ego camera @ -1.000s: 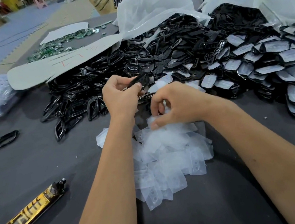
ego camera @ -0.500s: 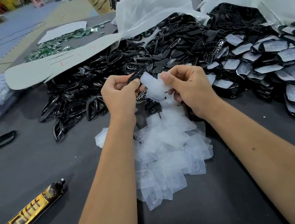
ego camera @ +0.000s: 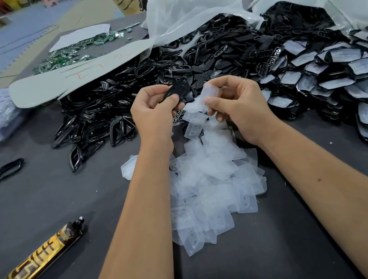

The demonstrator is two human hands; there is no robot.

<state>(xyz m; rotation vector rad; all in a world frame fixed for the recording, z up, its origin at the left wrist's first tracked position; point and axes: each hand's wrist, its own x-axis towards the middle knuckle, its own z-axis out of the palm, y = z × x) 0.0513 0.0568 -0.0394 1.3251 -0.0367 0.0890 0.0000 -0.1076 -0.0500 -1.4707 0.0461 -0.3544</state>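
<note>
Lying nearest on the dark table (ego camera: 45, 206) is a gold tube (ego camera: 37, 261), well apart from the work; just beyond it, between the forearms, spreads a heap of clear pads (ego camera: 210, 183). Above that heap both hands are raised close together. The left hand (ego camera: 153, 113) has thumb and curled fingers closed on a small black shell (ego camera: 177, 90), gripping it by its long edges. The right hand (ego camera: 242, 105) pinches one clear pad (ego camera: 210, 91) between thumb and forefinger, its edge almost touching the shell. The pad looks thin, soft and very light, likely floppy and a little clingy, so a pinch at one end, leaving the rest free to seat, seems best; squeezing its middle would probably buckle it. The shell looks stiff, glossy and light, apt to slip, so holding the rims and leaving the open face clear suits it. Farther off lie black frames (ego camera: 107, 107) to the left and fitted shells (ego camera: 346, 74) to the right, then white bags (ego camera: 188, 8) and green boards (ego camera: 71, 53).
</note>
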